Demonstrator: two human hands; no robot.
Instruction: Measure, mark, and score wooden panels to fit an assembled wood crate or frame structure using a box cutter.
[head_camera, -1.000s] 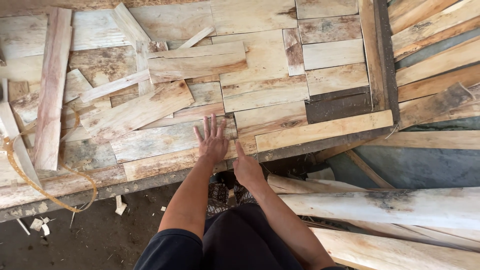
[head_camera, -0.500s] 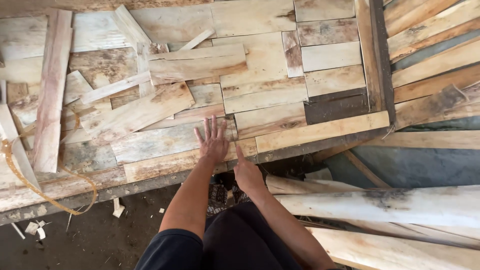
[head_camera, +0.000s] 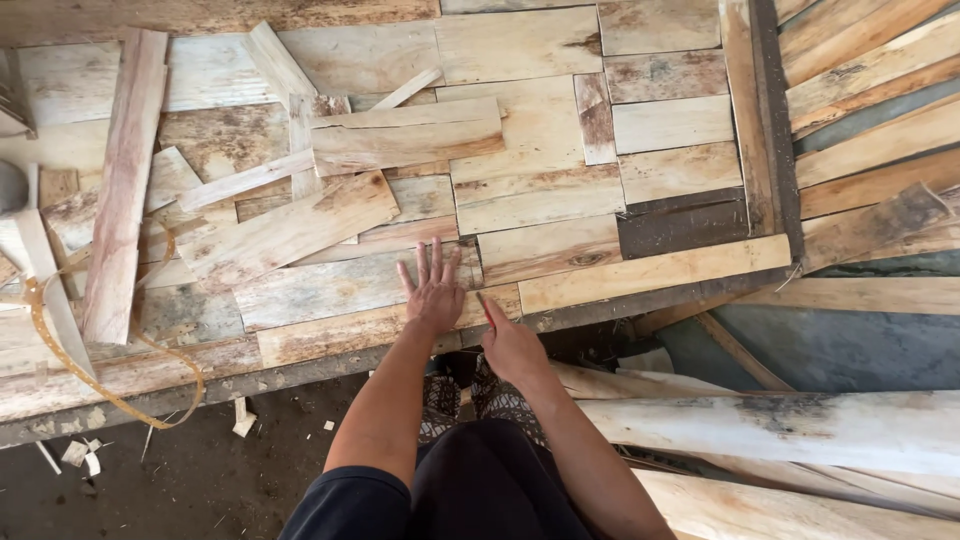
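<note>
— Both hands are at the near edge of the bench, I see. What's the left hand (head_camera: 433, 290) doing?

— Fingers spread, palm flat on a pale weathered wooden board (head_camera: 345, 288) of the patchwork bench top; it grasps nothing.

— And the right hand (head_camera: 513, 345)?

— Loosely curled at the bench edge, just beside the left. I make out a thin dark stick-like thing (head_camera: 486, 308) by its fingers, but I cannot tell whether it is gripped.

— Around them?

— A long light plank (head_camera: 655, 272) lies along the edge to the right. A yellowish strap (head_camera: 90, 375) loops over the far left. Pale rough slabs (head_camera: 780, 430) lie below right.
</note>
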